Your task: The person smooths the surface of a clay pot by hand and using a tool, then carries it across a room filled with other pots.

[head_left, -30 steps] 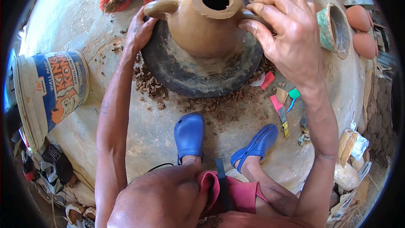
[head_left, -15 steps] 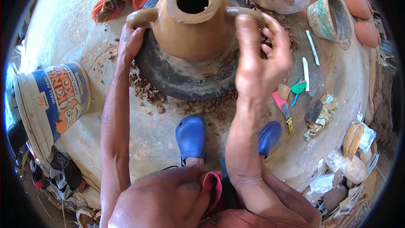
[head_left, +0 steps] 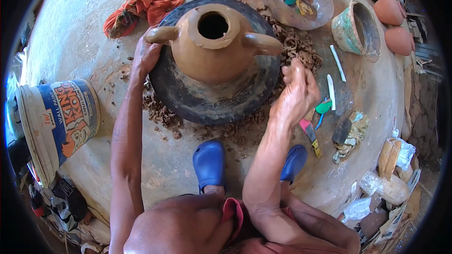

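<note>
A wet brown clay pot (head_left: 209, 61) with a round open mouth stands upright on a dark round turntable (head_left: 212, 108). A curved handle juts from each side: the left handle (head_left: 162, 34) and the right handle (head_left: 264, 43). My left hand (head_left: 148, 55) is at the left handle, beside the turntable's edge; its fingertips are hidden behind the handle. My right hand (head_left: 299, 87) hangs in the air below and right of the right handle, apart from it, its fingers curled together with nothing visible in them.
Clay scraps (head_left: 299, 47) lie around the turntable. A clear bowl (head_left: 325, 11) with tools, a greenish pot (head_left: 347, 30), white sticks (head_left: 331, 91) and a pink-handled knife (head_left: 308, 130) lie right. An orange cloth (head_left: 153, 2) and paint bucket (head_left: 70, 117) are left; blue clogs (head_left: 209, 162) are near.
My right hand has come off the right handle and moved down toward me, its fingers curling in. My left hand stays by the left handle. The whole view has shifted slightly.
</note>
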`<state>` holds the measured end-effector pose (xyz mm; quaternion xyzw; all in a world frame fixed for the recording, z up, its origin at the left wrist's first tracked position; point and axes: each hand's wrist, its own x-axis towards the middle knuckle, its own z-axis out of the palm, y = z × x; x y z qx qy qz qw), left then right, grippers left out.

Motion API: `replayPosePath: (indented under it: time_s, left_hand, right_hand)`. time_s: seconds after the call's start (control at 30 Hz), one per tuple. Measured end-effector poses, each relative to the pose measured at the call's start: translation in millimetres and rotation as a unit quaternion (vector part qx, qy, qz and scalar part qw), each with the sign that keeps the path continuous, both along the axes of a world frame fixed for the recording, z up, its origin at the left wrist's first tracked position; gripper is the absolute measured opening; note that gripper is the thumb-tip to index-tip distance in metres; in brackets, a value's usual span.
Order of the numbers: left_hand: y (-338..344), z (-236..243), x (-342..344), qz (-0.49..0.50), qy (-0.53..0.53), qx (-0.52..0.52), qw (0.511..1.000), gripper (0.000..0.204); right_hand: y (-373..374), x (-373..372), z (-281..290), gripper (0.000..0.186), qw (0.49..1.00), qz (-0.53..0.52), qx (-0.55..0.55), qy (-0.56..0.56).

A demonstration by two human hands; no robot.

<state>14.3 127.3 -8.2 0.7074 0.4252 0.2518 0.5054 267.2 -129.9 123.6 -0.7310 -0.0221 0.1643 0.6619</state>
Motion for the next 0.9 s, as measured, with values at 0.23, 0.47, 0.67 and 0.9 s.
replayPosePath:
  time_s: [0.23, 0.47, 0.67, 0.9]
  left_hand:
    - [23.6, 18.8, 34.8, 0.050, 0.058, 0.015, 0.997, 0.050]
    - [50.3, 31.3, 85.0, 0.011, 0.092, 0.205, 0.974, 0.046]
    - [40.7, 54.3, 67.4, 0.202, -0.013, 0.333, 0.921, 0.039]
    - [-117.9, 50.1, 19.1, 0.378, -0.048, 0.137, 0.915, 0.052]
  right_hand:
    - [15.1, -10.7, 48.5, 0.030, 0.903, 0.229, -0.005, -0.363]
    - [-22.0, -4.4, 43.5, 0.031, 0.853, 0.269, -0.040, -0.446]
    - [-42.5, -8.5, 63.0, 0.018, 0.767, 0.417, -0.194, -0.448]
    - [-57.3, 42.8, 66.5, 0.034, 0.824, 0.269, -0.159, -0.472]
